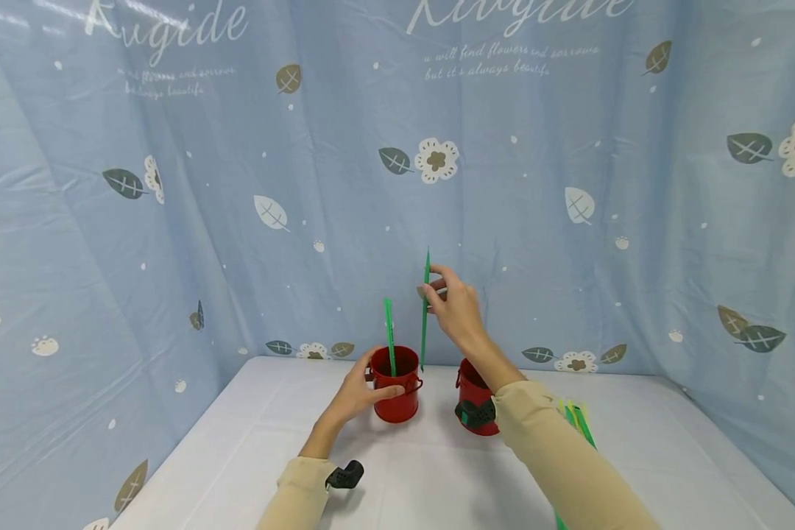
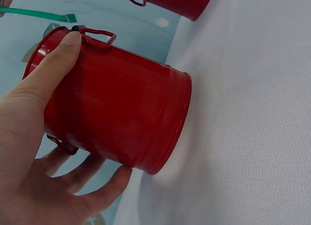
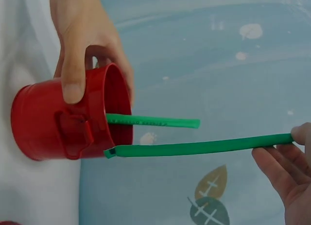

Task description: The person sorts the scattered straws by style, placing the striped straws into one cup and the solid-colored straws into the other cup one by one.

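Observation:
My left hand [image 1: 360, 390] grips a small red metal bucket [image 1: 397, 406] standing on the table. Its thumb lies along the outside near the rim, and the other fingers curl round the far side, as the left wrist view shows. One slim green strip [image 1: 389, 327] with dark print leans upright inside this bucket. Between thumb and fingers, my right hand [image 1: 457, 309] pinches another long green strip [image 3: 204, 147] near its upper end. That strip hangs almost vertical, its folded lower end close to the bucket's rim; whether they touch, I cannot tell.
A second red bucket [image 1: 472, 383] stands to the right, partly hidden by the right forearm. Several green and yellow strips [image 1: 578, 421] lie on the white table [image 1: 397, 486] at right, partly behind the sleeve. A blue patterned curtain [image 1: 344, 177] hangs behind the table.

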### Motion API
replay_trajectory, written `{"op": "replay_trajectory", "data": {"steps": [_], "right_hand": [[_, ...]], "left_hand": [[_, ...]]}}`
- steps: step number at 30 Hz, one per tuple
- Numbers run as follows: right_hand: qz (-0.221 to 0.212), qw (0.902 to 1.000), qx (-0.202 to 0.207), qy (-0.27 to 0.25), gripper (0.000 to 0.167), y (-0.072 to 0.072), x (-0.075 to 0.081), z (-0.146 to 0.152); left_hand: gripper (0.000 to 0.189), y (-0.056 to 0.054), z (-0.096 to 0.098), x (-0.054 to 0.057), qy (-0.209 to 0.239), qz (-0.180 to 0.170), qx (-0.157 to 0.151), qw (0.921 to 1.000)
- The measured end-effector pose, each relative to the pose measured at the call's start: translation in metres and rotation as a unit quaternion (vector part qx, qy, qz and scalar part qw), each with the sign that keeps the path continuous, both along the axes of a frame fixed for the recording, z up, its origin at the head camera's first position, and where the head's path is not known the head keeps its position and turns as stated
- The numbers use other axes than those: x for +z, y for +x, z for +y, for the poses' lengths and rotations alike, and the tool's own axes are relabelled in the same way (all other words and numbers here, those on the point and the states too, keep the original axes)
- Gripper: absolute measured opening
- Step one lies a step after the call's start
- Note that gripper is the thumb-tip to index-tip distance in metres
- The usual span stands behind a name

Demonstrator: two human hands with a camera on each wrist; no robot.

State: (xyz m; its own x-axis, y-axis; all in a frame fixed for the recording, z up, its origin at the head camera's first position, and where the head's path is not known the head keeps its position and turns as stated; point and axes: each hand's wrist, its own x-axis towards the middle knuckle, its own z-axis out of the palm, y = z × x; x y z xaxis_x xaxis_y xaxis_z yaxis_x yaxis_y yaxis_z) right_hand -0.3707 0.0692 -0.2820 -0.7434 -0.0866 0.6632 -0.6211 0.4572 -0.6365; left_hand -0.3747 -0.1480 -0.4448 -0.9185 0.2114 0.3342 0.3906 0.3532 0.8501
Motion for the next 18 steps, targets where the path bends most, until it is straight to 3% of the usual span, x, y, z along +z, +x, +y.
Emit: {"op": "replay_trajectory", "data": {"steps": [9, 18], "right_hand": [[0.008, 0.9997, 0.007, -0.02, 0.038, -0.001, 0.001, -0.01], [0.006, 1.0, -0.004, 0.002, 0.036, -0.001, -0.015, -0.019]], "left_hand": [[0.085, 0.022, 0.003, 0.024, 0.002, -0.006, -0.019, 0.9998], [0.084, 0.026, 0.003, 0.026, 0.002, -0.005, -0.012, 0.9999]]}}
